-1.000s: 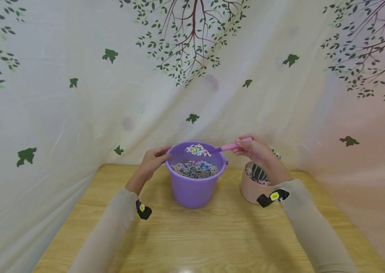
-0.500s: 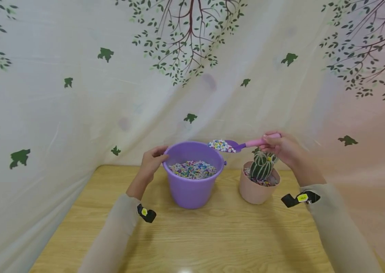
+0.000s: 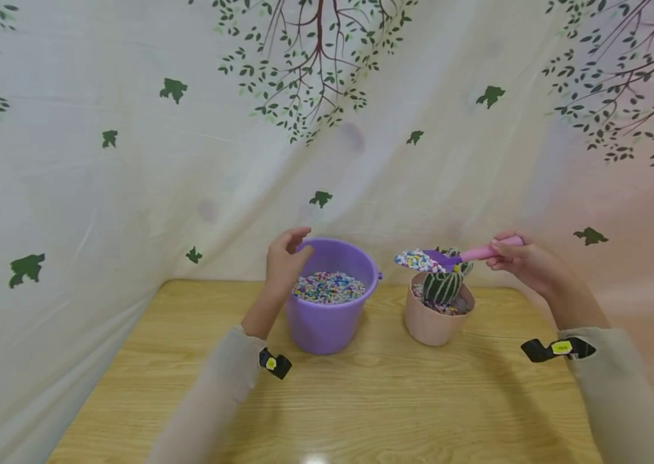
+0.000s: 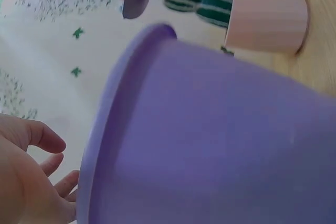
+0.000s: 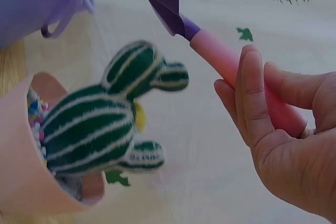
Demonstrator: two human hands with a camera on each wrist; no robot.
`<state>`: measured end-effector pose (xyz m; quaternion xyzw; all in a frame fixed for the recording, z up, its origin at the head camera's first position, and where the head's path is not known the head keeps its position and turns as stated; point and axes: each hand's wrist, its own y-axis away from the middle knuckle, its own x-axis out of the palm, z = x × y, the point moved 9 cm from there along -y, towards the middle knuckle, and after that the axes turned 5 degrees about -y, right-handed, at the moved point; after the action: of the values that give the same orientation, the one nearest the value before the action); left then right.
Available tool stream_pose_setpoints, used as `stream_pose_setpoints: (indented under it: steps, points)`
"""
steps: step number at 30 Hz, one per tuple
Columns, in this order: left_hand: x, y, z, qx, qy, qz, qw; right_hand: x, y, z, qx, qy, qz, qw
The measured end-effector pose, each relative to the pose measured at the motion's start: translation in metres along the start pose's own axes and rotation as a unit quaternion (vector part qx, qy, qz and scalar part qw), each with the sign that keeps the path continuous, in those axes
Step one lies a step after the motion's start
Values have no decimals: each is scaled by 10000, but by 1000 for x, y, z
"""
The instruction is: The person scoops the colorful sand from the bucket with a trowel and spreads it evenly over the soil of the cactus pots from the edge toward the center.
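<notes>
My right hand (image 3: 526, 261) grips the pink handle of a small purple trowel (image 5: 223, 56), whose blade carries a heap of multicoloured pebbles (image 3: 417, 260). The blade is above a pink pot (image 3: 432, 325) that holds a green striped cactus (image 5: 94, 127) and some pebbles. My left hand (image 3: 287, 264) is raised at the left rim of a purple bucket (image 3: 327, 328), fingers loosely bent and holding nothing. In the left wrist view those fingers (image 4: 47, 136) are beside the bucket's rim. More coloured pebbles (image 3: 329, 288) lie inside the bucket.
Bucket and pot stand side by side on a wooden table (image 3: 361, 406), near its back edge. A pale cloth (image 3: 234, 161) printed with trees and green leaves hangs right behind them and at both sides.
My right hand has carried the loaded trowel rightward from over the bucket to above the pot. My left hand has let go of the bucket's rim and moved up and right.
</notes>
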<state>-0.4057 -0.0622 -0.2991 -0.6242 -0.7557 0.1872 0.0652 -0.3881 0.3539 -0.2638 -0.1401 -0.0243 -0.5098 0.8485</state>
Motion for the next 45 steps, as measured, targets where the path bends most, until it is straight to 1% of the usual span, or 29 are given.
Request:
stream_pose_setpoints:
  steps: [3,5,7,10,13,15,18,22,25,27,29,30,32,33,36,37,39,41,45]
  points:
    - [23,6,-10,101,202,327,9992,-6,8,0,-86,-27,336,9994]
    - [38,9,-15,207,304,509,9980,-10,13,1,-127,-35,450,9989]
    - [54,13,-20,321,386,689,9964,-15,18,0,-106,-205,565,9981]
    - [78,19,-26,437,481,968,9932,-19,25,-2,-112,-329,832,9959]
    - [102,26,-29,559,578,1258,9888,-22,32,-5,-119,-520,1195,9914]
    - [118,31,-29,645,638,1462,9851,-25,37,-9,-126,-590,1315,9895]
    - [140,39,-27,670,563,1766,9804,-36,43,-16,-82,-687,1259,9896]
    - [167,50,-20,600,276,2160,9742,-50,50,-27,-11,-683,1167,9908]
    - [184,58,-12,533,134,2478,9672,-58,54,-33,-13,-683,1218,9902]
    - [192,64,-9,598,56,2617,9633,-63,57,-37,-14,-690,1236,9899]
    - [198,68,-6,748,-30,2655,9612,-67,60,-41,6,-685,1195,9905]
    - [201,68,-1,947,-110,2582,9614,-70,61,-43,21,-686,1157,9909]
    - [204,70,2,1023,-208,2422,9646,-75,63,-47,37,-720,1063,9917]
    - [206,71,6,986,-262,2343,9668,-78,64,-48,44,-715,1012,9923]
    - [212,70,24,527,-399,2102,9754,-84,65,-52,15,-736,891,9933]
    - [212,72,27,231,-377,2072,9773,-86,66,-53,-2,-734,857,9936]
    - [217,72,40,-65,-409,1955,9798,-89,66,-55,-15,-693,791,9945]
    - [222,72,50,-241,-377,1864,9815,-93,66,-56,-34,-616,729,9954]
    - [230,73,60,-356,-196,1778,9832,-98,66,-58,12,-433,630,9971]
